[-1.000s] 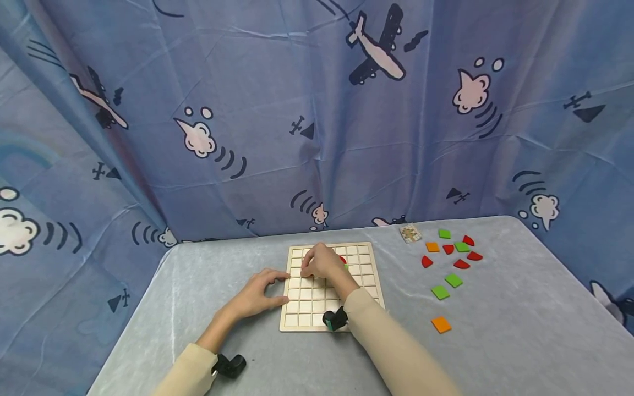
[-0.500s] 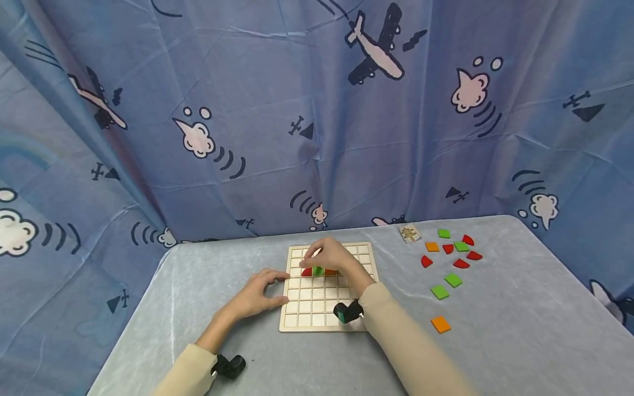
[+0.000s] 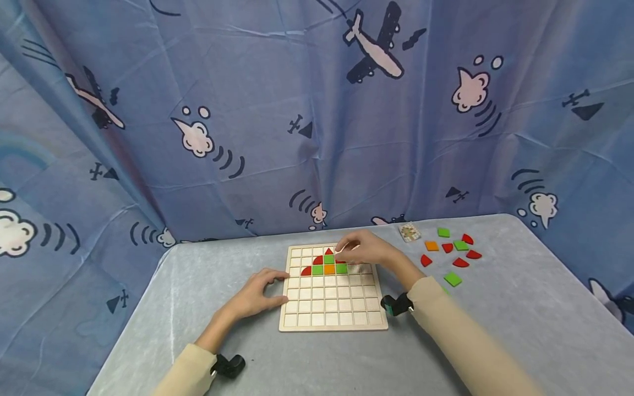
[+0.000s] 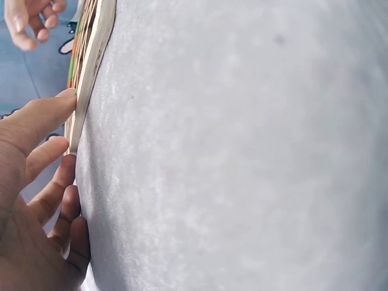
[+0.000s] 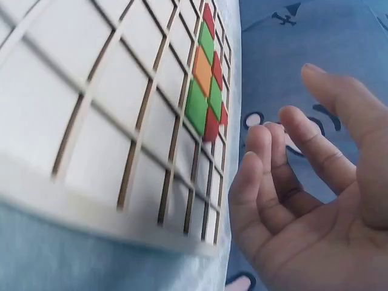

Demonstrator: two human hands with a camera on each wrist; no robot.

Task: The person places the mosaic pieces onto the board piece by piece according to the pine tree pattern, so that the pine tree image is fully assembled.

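A square wooden grid board (image 3: 324, 306) lies on the grey cloth. In its upper rows sit a red triangle (image 3: 329, 251), a green square (image 3: 329, 259), an orange square (image 3: 329, 269), more green squares and red quarter-round tiles, such as one red tile (image 3: 306, 271) at the left end of the lower row. My left hand (image 3: 257, 294) touches the board's left edge with thumb and fingertips, as the left wrist view also shows. Over the board's upper right hovers my right hand (image 3: 366, 247), partly covering a red tile. In the right wrist view its parted fingers (image 5: 257, 176) hold nothing.
To the right lie loose tiles: several red quarter-rounds (image 3: 461, 263), green squares (image 3: 453, 279) and an orange square (image 3: 432, 246). A small patterned card (image 3: 410, 232) is at the table's back edge. Behind hangs a blue curtain (image 3: 257, 110).
My right hand has moved right from the board's left columns to its upper right, uncovering the coloured tiles. My left hand stays at the board's edge.
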